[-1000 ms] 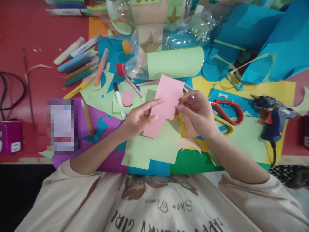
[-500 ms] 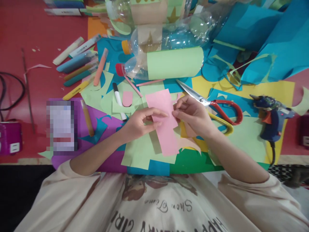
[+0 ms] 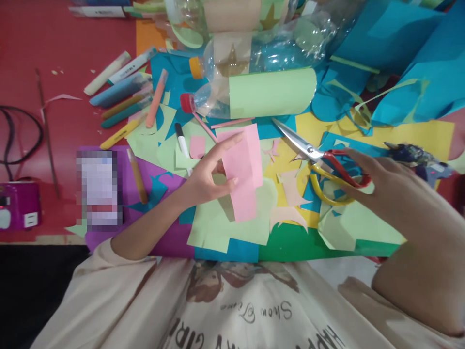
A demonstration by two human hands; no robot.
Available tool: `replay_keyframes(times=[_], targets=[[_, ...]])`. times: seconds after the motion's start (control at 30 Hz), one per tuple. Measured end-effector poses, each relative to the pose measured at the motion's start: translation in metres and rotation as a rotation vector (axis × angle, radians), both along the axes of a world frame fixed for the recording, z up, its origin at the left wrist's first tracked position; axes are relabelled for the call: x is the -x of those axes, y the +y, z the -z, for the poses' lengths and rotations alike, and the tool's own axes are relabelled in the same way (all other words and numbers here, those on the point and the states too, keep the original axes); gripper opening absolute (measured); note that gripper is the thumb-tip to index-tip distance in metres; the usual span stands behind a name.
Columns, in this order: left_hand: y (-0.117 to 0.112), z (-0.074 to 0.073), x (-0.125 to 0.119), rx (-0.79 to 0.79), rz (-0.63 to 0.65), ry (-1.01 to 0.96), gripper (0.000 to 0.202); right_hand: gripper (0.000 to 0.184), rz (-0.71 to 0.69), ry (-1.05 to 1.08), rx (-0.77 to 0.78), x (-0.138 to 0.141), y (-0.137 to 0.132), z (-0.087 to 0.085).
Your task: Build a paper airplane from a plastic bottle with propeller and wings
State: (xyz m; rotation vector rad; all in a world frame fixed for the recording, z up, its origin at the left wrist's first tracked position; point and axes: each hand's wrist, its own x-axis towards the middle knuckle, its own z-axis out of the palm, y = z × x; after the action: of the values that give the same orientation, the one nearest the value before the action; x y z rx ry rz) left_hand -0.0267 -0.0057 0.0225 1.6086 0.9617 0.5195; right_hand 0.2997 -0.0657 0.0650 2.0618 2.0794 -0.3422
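Pinching pink paper (image 3: 242, 198) between thumb and fingers, the left hand (image 3: 205, 177) lies farther from the red-and-yellow-handled scissors (image 3: 313, 153), at their nine o'clock. The right hand (image 3: 392, 179) is nearer, at the handle end, thumb and forefinger over the handles, closure unclear; blades point toward ten o'clock.

1 head-worn view, facing forward and down, close above red surface (image 3: 72, 46).

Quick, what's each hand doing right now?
Left hand: holding pink paper.
Right hand: at the red-and-yellow-handled scissors; whether it grips them cannot be told.
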Motion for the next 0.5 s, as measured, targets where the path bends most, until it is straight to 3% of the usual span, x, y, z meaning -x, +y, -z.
replay_keyframes(times=[0.13,0.27,0.43,0.5], targets=[[0.001,-0.001,0.003,-0.015,0.011,-0.068,0.066,0.065,0.006,-0.041,0.036,0.012,0.007,0.009],[0.001,-0.001,0.003,-0.006,-0.032,-0.029,0.068,0.06,0.028,0.018,0.045,0.025,0.019,0.011],[0.002,-0.001,0.003,-0.053,-0.097,0.047,0.075,0.048,0.134,0.08,-0.016,0.015,0.015,0.004],[0.003,0.002,0.004,-0.112,-0.122,0.039,0.076,0.042,0.222,0.201,-0.03,0.006,0.009,-0.003]])
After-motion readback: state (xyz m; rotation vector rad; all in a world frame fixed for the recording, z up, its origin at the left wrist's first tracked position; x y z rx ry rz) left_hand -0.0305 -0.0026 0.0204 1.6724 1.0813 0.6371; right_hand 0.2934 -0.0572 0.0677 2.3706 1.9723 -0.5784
